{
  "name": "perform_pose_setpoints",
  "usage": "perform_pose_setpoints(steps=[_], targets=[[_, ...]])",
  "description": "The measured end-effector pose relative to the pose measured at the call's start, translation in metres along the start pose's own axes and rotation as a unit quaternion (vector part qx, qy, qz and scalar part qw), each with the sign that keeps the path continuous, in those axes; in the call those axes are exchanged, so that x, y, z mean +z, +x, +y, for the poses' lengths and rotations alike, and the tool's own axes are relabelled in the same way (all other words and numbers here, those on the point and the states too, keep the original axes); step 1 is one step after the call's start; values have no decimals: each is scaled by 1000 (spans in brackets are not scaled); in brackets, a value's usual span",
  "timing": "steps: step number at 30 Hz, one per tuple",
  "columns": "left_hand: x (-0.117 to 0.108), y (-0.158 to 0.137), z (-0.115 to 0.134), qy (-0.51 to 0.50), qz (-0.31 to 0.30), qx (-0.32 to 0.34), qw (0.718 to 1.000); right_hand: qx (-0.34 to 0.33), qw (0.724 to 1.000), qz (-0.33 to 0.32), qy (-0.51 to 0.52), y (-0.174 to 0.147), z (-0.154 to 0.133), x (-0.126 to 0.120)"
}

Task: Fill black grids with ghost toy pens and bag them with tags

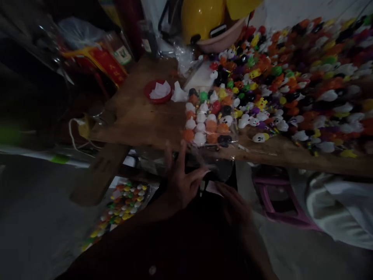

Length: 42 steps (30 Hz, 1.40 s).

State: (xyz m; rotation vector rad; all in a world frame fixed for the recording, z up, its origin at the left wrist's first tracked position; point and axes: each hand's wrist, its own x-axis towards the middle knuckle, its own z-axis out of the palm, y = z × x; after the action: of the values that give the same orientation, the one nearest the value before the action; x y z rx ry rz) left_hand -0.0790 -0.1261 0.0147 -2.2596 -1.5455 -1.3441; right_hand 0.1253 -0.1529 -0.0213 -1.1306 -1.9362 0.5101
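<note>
A clear plastic bag (234, 134) filled with rows of small coloured figure heads lies at the table's front edge, its loose end hanging toward me. My left hand (185, 182) is just below that end, fingers spread and thumb stretched to the right. Whether it touches the film is too blurred to tell. Lower and to the right, my right hand (237, 202) pinches a small white paper slip (214, 188) between thumb and fingers.
Loose coloured figures (291, 93) are heaped across the right of the wooden table (136, 116). A red dish (147, 93) holds white paper slips. Behind stands a pink basin (221, 42) with a yellow helmet (201, 19). Packed bags (125, 202) lie below left, a pink stool (279, 216) below right.
</note>
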Motion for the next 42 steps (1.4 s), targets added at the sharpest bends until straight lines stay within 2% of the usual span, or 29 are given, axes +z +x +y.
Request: perform_pose_setpoints(steps=[4,8,11,14,19,22,25,28,33,38,42], targets=[[18,23,6,-115,13,-81,990,-65,996,-12,-57,20,15,32],[17,33,-4,-128,36,-108,985,-71,986,16,-148,37,10,50],[9,39,-16,-130,71,-85,985,-50,980,54,-186,48,-2,48],[0,43,-22,-113,95,-41,988,-60,977,79,-190,68,-6,42],[-2,44,-24,-73,100,44,991,-106,980,-18,-167,122,-1,39],[3,42,-24,-72,119,56,989,-82,978,4,-191,152,4,36],[8,41,-23,-83,122,66,987,-73,978,14,-193,168,13,34],[9,41,-23,-81,115,69,988,-77,978,10,-196,170,19,36],[7,40,-26,-80,95,62,990,-68,964,72,-247,159,16,38],[4,42,-23,-103,79,45,991,-99,951,32,-290,147,6,27],[-8,47,-17,-166,62,3,984,-139,953,2,-271,113,-4,16]])
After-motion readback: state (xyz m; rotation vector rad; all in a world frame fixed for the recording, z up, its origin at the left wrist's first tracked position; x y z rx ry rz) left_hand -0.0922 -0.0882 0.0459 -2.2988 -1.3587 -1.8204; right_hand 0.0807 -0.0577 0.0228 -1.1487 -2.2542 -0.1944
